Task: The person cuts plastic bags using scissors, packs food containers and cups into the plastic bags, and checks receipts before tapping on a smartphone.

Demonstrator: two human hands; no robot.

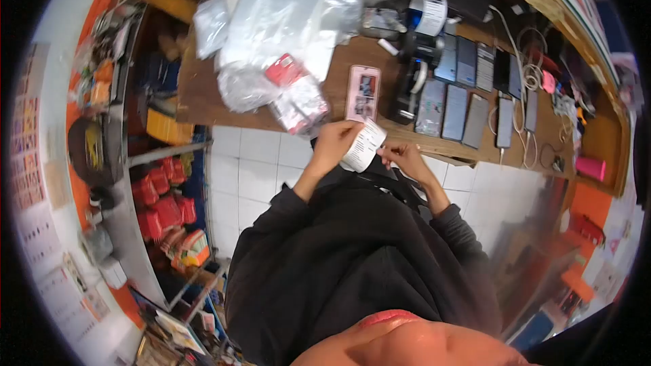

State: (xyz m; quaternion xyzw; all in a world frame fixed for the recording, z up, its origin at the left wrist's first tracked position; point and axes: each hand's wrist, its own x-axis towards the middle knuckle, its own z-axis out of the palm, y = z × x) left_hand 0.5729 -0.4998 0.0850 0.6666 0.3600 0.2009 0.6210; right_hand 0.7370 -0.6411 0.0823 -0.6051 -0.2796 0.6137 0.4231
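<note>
My left hand (333, 145) grips a white printed paper label (362, 149) by its left side, fingers closed over it. At the label's right edge, my right hand (408, 161) is closed in a pinch, its fingertips touching or very close to the corner. Both hands are held in front of my body at the table's near edge. Just beyond them, a phone in a pink frame (364, 91) lies on the brown table (339, 61). To the left of it is a clear plastic package with red and white contents (298, 105).
Clear plastic bags (278, 20) cover the table's back left. A black tape dispenser (409, 91) and a label roll (431, 13) stand right of centre. Several phones (456, 112) lie in rows, with white cables (521, 95) beside them. Red packages (163, 207) fill a shelf at left.
</note>
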